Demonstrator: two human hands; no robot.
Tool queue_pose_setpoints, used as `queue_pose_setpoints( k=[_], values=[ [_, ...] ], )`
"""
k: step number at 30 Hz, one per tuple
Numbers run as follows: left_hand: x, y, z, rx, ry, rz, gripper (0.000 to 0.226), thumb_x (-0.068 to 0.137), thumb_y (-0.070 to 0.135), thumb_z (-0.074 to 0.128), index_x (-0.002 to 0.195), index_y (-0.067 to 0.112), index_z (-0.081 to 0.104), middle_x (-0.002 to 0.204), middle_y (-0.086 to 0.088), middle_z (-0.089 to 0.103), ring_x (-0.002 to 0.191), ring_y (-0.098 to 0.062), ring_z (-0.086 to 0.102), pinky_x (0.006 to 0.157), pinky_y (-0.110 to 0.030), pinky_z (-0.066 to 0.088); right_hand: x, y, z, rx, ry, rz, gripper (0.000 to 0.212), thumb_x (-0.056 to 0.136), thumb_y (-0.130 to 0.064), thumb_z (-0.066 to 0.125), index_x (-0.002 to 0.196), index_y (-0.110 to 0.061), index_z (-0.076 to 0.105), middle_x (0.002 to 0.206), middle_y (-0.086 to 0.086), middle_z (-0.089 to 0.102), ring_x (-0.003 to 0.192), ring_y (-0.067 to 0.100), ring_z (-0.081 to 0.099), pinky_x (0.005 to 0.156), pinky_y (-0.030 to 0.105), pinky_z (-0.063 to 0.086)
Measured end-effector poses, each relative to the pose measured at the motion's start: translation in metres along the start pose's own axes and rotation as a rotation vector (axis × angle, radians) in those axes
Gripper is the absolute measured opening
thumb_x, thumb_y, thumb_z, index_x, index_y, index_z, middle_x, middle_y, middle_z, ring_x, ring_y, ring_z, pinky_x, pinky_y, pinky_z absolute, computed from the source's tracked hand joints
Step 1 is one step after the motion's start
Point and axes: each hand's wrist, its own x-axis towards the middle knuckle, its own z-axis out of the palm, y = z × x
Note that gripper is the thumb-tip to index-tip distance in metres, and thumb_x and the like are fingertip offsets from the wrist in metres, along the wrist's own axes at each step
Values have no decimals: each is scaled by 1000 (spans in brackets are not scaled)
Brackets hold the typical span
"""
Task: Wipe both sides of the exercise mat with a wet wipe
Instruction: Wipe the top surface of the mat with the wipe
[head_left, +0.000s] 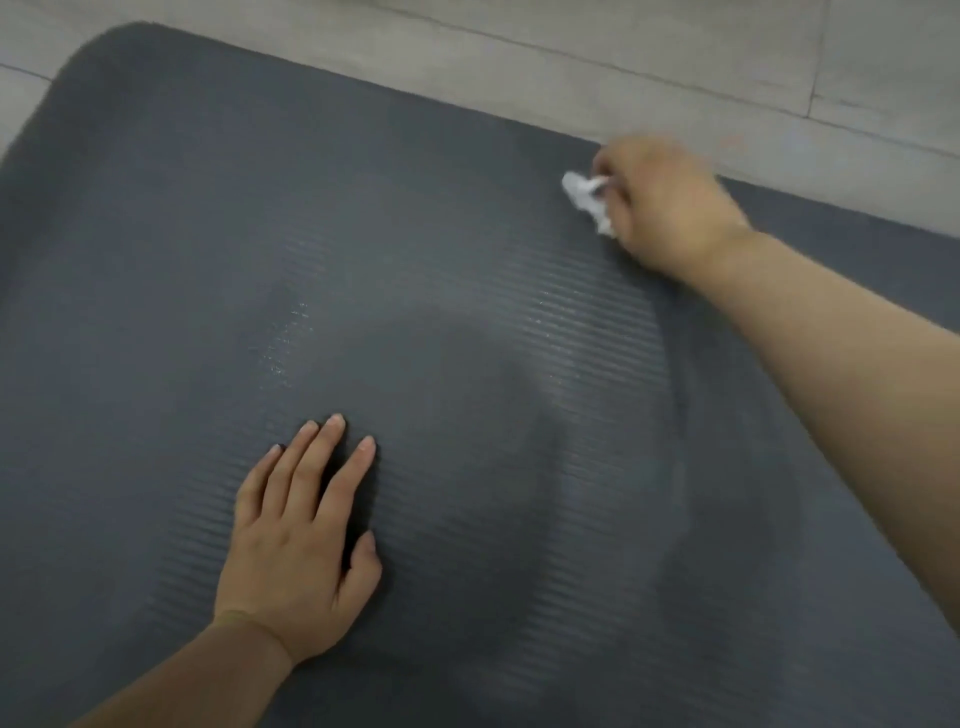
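Observation:
A dark grey ribbed exercise mat (218, 218) lies flat on the floor and fills most of the view. My right hand (660, 202) is stretched out to the mat's far edge, shut on a crumpled white wet wipe (584, 197) that presses on the mat. My left hand (301, 540) rests flat on the mat nearer to me, palm down, fingers spread, holding nothing. Damp shiny streaks show on the ribs in the middle of the mat.
Light grey floor tiles (623, 41) run beyond the mat's far edge. The mat's rounded corner (130, 36) is at the upper left. A dark shadow falls on the mat between my arms.

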Motion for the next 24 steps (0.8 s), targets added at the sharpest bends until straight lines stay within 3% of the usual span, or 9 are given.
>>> queue_pose_setpoints(
  k=[2, 4, 7, 12, 15, 17, 20, 22, 24],
  values=[
    [1, 0, 0, 2, 3, 1, 71, 82, 39, 40, 147, 12, 38, 156, -17, 33, 145, -35, 28, 118, -52, 18, 13, 20, 2, -28, 133, 400, 42, 93, -33, 36, 106, 0, 59, 107, 24, 61, 99, 40, 56, 82, 43, 44],
    [-1, -2, 1, 9, 9, 6, 70, 83, 39, 40, 147, 11, 37, 156, -18, 32, 145, -35, 28, 118, -52, 17, -2, -10, 14, 28, 183, 448, 29, 94, -21, 42, 110, -4, 59, 114, 19, 61, 104, 38, 56, 88, 39, 40],
    [-1, -2, 0, 16, 15, 13, 71, 82, 39, 40, 147, 11, 37, 156, -18, 33, 145, -35, 28, 118, -52, 17, -82, -82, 31, 289, 43, -106, 19, 87, -9, 56, 104, -15, 64, 105, 8, 66, 95, 25, 58, 84, 28, 39],
    [-1, -2, 0, 4, 12, 13, 70, 82, 39, 41, 145, 9, 41, 156, -18, 33, 145, -35, 28, 119, -52, 16, -204, -132, 3, 481, -718, -886, 16, 89, -14, 63, 102, -22, 59, 98, -6, 59, 85, 11, 50, 81, 23, 43],
    [0, -2, -1, 6, 14, 15, 71, 82, 39, 41, 146, 9, 41, 155, -19, 34, 144, -36, 29, 119, -52, 16, -126, -74, 4, 330, -327, -717, 20, 89, -10, 51, 105, -19, 59, 89, 5, 67, 82, 16, 55, 77, 25, 40],
    [-1, -2, -1, 11, 13, 15, 70, 82, 39, 40, 146, 9, 40, 155, -19, 33, 144, -36, 29, 119, -52, 16, -63, -14, -3, 89, 47, -265, 22, 87, -6, 52, 106, -8, 62, 97, 19, 67, 90, 32, 60, 81, 30, 40],
    [0, 0, -1, 3, 17, 13, 70, 83, 39, 39, 146, 9, 40, 155, -19, 33, 144, -36, 29, 119, -53, 17, -25, 54, -21, -82, 159, 504, 30, 95, -22, 47, 116, -6, 59, 121, 22, 60, 111, 37, 54, 90, 36, 40],
    [0, -2, 0, 8, 24, 16, 69, 83, 38, 40, 146, 9, 39, 155, -19, 33, 144, -36, 29, 119, -52, 16, -29, 39, -11, -33, 161, 533, 31, 93, -24, 44, 115, -7, 59, 118, 20, 60, 109, 37, 54, 87, 38, 39],
    [-1, -2, 0, 5, 24, 21, 69, 83, 38, 40, 146, 9, 39, 155, -19, 33, 144, -36, 29, 119, -52, 17, -74, -5, 7, 88, 87, 237, 25, 91, -23, 46, 106, -10, 61, 108, 16, 63, 99, 36, 58, 84, 36, 40]
  ],
)
